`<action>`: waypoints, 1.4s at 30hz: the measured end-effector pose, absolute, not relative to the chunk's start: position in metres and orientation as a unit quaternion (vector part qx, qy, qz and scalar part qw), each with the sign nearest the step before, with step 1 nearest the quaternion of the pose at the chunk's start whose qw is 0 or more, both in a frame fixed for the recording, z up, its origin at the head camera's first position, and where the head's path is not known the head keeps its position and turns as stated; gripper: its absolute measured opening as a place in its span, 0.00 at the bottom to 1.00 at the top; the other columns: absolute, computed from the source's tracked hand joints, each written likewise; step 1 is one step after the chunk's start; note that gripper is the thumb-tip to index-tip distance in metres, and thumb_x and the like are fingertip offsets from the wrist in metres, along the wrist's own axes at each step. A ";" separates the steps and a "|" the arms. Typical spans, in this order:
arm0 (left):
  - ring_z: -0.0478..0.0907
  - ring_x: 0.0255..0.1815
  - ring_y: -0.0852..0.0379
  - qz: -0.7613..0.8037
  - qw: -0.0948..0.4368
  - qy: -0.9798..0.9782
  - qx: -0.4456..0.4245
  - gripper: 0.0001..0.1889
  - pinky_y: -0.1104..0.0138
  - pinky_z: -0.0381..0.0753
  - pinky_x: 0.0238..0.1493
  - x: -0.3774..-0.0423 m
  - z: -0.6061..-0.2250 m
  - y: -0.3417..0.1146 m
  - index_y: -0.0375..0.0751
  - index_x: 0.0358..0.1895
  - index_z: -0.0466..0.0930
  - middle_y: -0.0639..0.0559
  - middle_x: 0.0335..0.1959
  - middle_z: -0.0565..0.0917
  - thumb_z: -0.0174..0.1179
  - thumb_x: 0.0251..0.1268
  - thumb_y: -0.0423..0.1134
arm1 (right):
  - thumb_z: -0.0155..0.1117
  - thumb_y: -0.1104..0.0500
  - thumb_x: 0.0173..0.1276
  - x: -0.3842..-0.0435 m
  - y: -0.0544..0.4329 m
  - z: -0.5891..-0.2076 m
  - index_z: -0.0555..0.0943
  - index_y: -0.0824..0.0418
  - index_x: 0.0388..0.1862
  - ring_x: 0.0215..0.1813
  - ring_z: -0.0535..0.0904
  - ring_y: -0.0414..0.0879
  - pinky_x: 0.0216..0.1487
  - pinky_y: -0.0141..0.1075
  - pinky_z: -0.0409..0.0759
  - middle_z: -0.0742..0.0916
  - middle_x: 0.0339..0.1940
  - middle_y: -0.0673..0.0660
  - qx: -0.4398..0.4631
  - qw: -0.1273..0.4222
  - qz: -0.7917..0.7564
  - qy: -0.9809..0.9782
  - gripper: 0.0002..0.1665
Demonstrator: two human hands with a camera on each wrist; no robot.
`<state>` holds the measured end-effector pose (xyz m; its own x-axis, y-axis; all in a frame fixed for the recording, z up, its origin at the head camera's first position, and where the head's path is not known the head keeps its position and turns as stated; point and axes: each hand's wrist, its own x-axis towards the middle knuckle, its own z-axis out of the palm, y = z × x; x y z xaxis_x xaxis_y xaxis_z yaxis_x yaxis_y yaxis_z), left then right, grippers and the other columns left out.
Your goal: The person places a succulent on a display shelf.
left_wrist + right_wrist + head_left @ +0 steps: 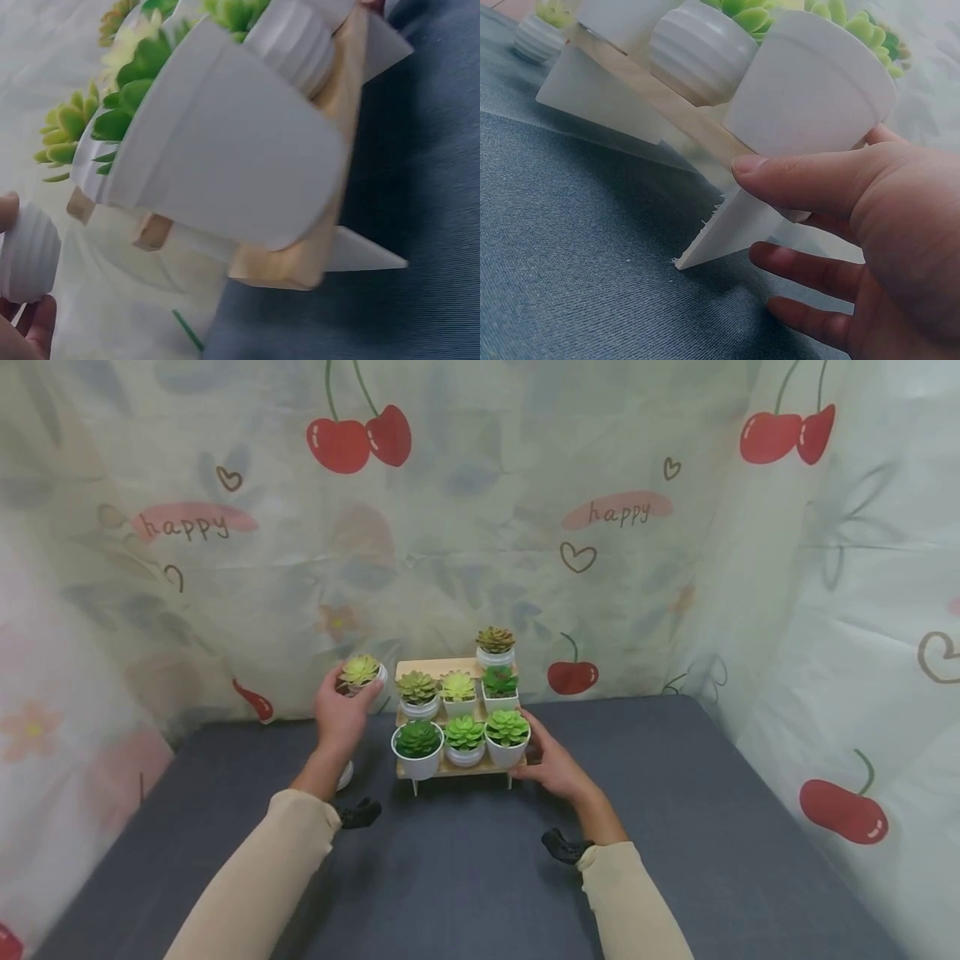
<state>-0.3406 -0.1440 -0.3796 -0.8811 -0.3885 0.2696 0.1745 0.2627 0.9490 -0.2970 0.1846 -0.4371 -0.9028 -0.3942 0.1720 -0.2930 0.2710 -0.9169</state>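
Up at the left of the tiered plant stand [435, 669], my left hand [339, 717] holds a potted succulent [362, 669] with pale yellow-green leaves. Its white ribbed pot [31, 255] shows between thumb and fingers in the left wrist view. My right hand [557, 768] grips the right end of the stand's front shelf, the thumb [761, 169] on the wooden edge. Three potted succulents fill the front shelf, including a dark green one [418, 739] at left. Three more stand on the middle shelf. A reddish-green one [496, 645] sits at the right of the top shelf.
Another white pot [346, 774] stands on the dark table, partly hidden behind my left forearm. The stand rests on white legs [416, 787] on the dark cloth [465, 877]. A patterned curtain [480, 543] hangs behind the table and along its sides.
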 end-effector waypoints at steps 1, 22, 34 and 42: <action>0.71 0.57 0.46 -0.599 0.229 -0.764 0.069 0.35 0.57 0.74 0.52 -0.343 -0.378 -0.144 0.37 0.68 0.68 0.39 0.58 0.75 0.71 0.57 0.41 | 0.71 0.73 0.57 -0.297 0.185 -0.437 0.46 0.59 0.80 0.62 0.71 0.66 0.58 0.61 0.70 0.68 0.71 0.70 -0.215 0.046 -0.563 0.797 0.59; 0.69 0.61 0.44 -0.571 0.151 -0.806 0.038 0.36 0.53 0.72 0.57 -0.367 -0.356 -0.138 0.39 0.71 0.65 0.39 0.63 0.71 0.68 0.61 0.43 | 0.70 0.71 0.59 -0.293 0.183 -0.431 0.46 0.60 0.80 0.62 0.71 0.66 0.58 0.62 0.69 0.67 0.72 0.69 -0.214 0.048 -0.557 0.801 0.58; 0.69 0.65 0.42 -0.568 0.127 -0.813 0.013 0.37 0.52 0.72 0.59 -0.367 -0.352 -0.135 0.38 0.73 0.62 0.38 0.66 0.70 0.67 0.63 0.43 | 0.72 0.70 0.57 -0.315 0.189 -0.462 0.45 0.54 0.81 0.63 0.71 0.66 0.58 0.61 0.70 0.67 0.72 0.67 -0.207 0.038 -0.559 0.802 0.62; 0.69 0.63 0.41 -0.567 0.127 -0.814 0.014 0.37 0.50 0.73 0.56 -0.364 -0.353 -0.130 0.40 0.73 0.61 0.39 0.68 0.66 0.65 0.64 0.44 | 0.74 0.68 0.56 -0.316 0.189 -0.466 0.48 0.46 0.80 0.62 0.73 0.60 0.56 0.55 0.74 0.70 0.71 0.62 -0.199 0.027 -0.554 0.808 0.61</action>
